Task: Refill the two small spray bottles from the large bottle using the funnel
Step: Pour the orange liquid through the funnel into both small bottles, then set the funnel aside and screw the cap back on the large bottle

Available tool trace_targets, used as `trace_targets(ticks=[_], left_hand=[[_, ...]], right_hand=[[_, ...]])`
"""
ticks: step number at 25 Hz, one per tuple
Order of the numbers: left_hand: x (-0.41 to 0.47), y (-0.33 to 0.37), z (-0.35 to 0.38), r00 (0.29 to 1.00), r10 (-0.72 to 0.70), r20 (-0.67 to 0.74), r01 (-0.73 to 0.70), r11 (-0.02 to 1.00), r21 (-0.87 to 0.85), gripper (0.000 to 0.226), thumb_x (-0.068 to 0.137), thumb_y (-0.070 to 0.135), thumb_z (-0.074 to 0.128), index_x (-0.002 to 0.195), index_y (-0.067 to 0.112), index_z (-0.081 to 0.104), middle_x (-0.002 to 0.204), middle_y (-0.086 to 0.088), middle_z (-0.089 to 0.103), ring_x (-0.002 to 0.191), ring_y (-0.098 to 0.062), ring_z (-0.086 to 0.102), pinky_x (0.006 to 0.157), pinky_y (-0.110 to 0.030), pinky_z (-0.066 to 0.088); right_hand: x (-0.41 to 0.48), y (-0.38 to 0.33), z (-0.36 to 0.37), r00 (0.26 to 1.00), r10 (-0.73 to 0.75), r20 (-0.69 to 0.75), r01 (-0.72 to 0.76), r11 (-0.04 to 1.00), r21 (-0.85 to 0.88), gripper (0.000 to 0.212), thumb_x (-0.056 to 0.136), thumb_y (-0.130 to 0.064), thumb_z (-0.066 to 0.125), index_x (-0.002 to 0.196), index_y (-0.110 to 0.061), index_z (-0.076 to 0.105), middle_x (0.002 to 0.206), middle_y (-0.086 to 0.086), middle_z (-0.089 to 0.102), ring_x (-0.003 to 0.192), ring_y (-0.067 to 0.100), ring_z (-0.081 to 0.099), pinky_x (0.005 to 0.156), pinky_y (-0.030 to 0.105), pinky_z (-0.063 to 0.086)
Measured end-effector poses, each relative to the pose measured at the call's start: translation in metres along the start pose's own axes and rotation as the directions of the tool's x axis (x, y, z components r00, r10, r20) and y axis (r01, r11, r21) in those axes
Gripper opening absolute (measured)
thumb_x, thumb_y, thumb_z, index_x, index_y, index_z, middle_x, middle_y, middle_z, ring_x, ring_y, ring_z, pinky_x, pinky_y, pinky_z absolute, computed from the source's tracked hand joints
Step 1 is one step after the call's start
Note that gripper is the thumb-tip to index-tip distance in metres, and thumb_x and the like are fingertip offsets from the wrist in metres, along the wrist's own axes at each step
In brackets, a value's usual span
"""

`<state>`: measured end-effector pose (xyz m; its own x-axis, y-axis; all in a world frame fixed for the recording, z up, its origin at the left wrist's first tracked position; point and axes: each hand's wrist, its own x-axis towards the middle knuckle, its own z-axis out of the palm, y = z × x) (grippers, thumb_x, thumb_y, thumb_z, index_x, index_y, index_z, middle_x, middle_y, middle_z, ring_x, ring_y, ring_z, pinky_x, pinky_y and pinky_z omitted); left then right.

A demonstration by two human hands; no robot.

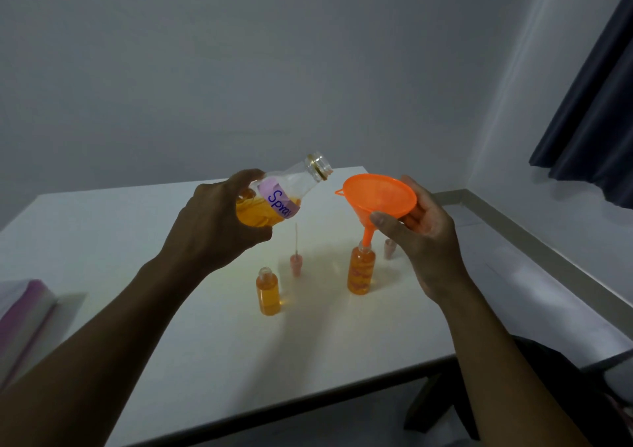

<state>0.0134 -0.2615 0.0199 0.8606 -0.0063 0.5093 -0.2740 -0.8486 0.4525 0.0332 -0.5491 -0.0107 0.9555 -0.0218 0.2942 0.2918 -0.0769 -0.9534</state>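
Big bottle [274, 196]: gripped by the left hand [219, 220], tipped, nothing pouring.
Funnel [378, 197]: pinched by right hand [421, 237], tip in right small bottle [361, 270].
Done: both small bottles look nearly full; left one [268, 292] is open.
Left: spray tops [296, 265] lie on the table [137, 241], to be put on.

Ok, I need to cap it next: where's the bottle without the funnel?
In the head view, the open small bottle stands left of centre on the table, beside a sprayer cap.

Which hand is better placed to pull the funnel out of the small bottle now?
The right hand. It already grips the orange funnel, whose spout sits in the right small bottle. The left hand is busy holding the large bottle.
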Motion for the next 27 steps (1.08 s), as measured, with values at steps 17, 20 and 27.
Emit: trace_targets(ticks=[17, 20, 27], left_hand=[[-0.063, -0.157, -0.044, 0.809, -0.408, -0.423, 0.358, 0.913, -0.196, 0.068, 0.072, 0.031, 0.081, 0.131, 0.021, 0.050, 0.122, 0.000, 0.062, 0.098, -0.012, 0.057, 0.080, -0.027, 0.046], [-0.068, -0.174, -0.037, 0.763, -0.459, -0.455, 0.371, 0.888, -0.274, 0.064, 0.075, 0.030, 0.080, 0.131, 0.023, 0.049, 0.117, 0.013, 0.056, 0.098, -0.005, 0.053, 0.077, -0.014, 0.041], [-0.071, -0.183, -0.019, 0.775, -0.492, -0.397, 0.350, 0.857, -0.379, 0.073, 0.074, 0.035, 0.080, 0.137, 0.023, 0.046, 0.127, 0.013, 0.055, 0.110, -0.004, 0.053, 0.083, -0.006, 0.042]], right_hand=[[0.053, -0.004, 0.260, 0.909, 0.301, 0.287, -0.227, 0.937, -0.264, 0.109, 0.056, -0.062, 0.085, 0.147, -0.019, 0.041, 0.134, -0.001, 0.055, 0.121, 0.023, 0.058, 0.099, 0.040, 0.052], [0.064, 0.015, 0.289, 0.856, 0.424, 0.294, -0.239, 0.831, -0.501, 0.097, 0.065, -0.058, 0.081, 0.142, -0.014, 0.043, 0.130, 0.001, 0.052, 0.118, 0.023, 0.052, 0.088, 0.034, 0.047], [0.068, 0.036, 0.327, 0.884, 0.349, 0.311, -0.067, 0.753, -0.655, 0.100, 0.067, -0.060, 0.080, 0.147, -0.015, 0.039, 0.144, 0.006, 0.049, 0.129, 0.027, 0.050, 0.081, 0.033, 0.042]])
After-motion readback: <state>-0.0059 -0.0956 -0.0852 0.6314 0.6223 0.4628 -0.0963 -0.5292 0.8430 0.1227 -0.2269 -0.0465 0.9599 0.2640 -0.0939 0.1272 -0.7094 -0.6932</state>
